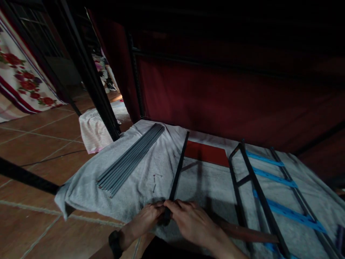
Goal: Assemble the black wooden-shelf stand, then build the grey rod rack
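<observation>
My left hand (151,215) and my right hand (190,220) meet at the near end of a black metal bar (179,171). Both have closed fingers round the bar, and any small part between the fingertips is hidden. The bar forms one side of a dark frame with a red-orange panel (207,153) across its far end. To the right of that panel stands the frame's other side, a black bent tube (250,176). A reddish-brown crosspiece (249,233) runs beside my right forearm. Left of the bar, a few small metal pieces (154,183) lie on grey cloth.
A bundle of grey rods (132,158) lies on the grey cloth (81,198) at left. Several blue slats (277,174) sit between dark bars at right. A black post (88,72) rises at the left, and dark red fabric (215,100) hangs behind. Tiled floor (35,151) lies left.
</observation>
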A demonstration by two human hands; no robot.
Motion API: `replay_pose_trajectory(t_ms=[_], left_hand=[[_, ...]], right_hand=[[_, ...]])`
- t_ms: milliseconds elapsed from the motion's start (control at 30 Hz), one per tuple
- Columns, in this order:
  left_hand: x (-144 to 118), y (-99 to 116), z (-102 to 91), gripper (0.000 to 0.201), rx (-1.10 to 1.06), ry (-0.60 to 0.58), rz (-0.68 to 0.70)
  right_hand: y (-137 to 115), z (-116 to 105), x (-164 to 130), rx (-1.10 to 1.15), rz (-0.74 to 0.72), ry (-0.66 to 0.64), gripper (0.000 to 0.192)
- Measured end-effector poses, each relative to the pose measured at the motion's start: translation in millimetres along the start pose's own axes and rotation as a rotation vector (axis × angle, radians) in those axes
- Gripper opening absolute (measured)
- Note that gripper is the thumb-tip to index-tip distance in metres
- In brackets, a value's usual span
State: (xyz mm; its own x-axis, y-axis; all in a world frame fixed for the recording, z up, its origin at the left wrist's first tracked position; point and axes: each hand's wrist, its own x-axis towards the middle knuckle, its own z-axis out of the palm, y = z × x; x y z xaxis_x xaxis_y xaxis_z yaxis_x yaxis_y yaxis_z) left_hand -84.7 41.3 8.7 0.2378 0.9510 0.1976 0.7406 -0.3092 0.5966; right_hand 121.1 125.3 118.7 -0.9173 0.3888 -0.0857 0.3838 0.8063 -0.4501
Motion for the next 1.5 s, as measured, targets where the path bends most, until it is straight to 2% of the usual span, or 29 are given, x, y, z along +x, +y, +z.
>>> replay_pose_trajectory(t_ms=[100, 200, 300, 400, 533, 633, 700, 800, 867, 933, 1000, 1100, 1233, 1367, 1500], left_hand=[[-1, -12, 1.5, 0.028, -0.092, 0.02, -0.018], [12, -28, -1.8, 0.023, -0.243, -0.001, -0.149], [44, -38, -13.7, 0.025, -0.444, 0.073, -0.331], [85, -40, -27.6, 0.043, -0.643, 0.223, -0.514], [133, -44, -35.9, 0.06, -0.822, 0.369, -0.612], [167, -55, -35.4, 0.064, -0.888, 0.436, -0.637], [190, -62, -35.4, 0.065, -0.907, 0.453, -0.661], [224, -65, -38.1, 0.065, -0.914, 0.476, -0.662], [245, -64, -40.8, 0.062, -0.919, 0.488, -0.629], [263, -63, -43.1, 0.062, -0.921, 0.472, -0.601], [277, -64, -44.4, 0.063, -0.919, 0.445, -0.6], [291, -72, -44.9, 0.067, -0.908, 0.398, -0.617], [300, -87, -42.9, 0.064, -0.912, 0.377, -0.628], [302, -91, -38.3, 0.059, -0.961, 0.358, -0.702], [302, -82, -34.8, 0.057, -0.968, 0.309, -0.661]], right_hand=[[-1, -1, 0, 0.001, -0.003, 0.017, 0.051], [-1, -4, 0, 0.0, -0.023, 0.029, 0.053], [1, -5, -1, 0.009, -0.037, 0.054, 0.059], [3, -11, -5, -0.004, -0.034, 0.053, 0.063], [17, -47, -15, 0.005, -0.031, 0.063, 0.062], [56, -90, -20, 0.037, 0.056, 0.124, 0.056], [100, -116, -14, 0.074, 0.145, 0.186, 0.049], [179, -142, 8, 0.138, 0.32, 0.173, 0.038], [228, -148, 26, 0.093, 0.513, 0.185, 0.032], [267, -145, 45, 0.064, 0.586, 0.2, 0.031], [295, -135, 62, 0.045, 0.626, 0.202, 0.031], [324, -116, 85, 0.018, 0.661, 0.203, 0.03], [352, -98, 110, -0.021, 0.67, 0.205, 0.04], [372, -93, 125, -0.031, 0.69, 0.183, 0.036], [378, -97, 134, -0.036, 0.696, 0.193, 0.033]])
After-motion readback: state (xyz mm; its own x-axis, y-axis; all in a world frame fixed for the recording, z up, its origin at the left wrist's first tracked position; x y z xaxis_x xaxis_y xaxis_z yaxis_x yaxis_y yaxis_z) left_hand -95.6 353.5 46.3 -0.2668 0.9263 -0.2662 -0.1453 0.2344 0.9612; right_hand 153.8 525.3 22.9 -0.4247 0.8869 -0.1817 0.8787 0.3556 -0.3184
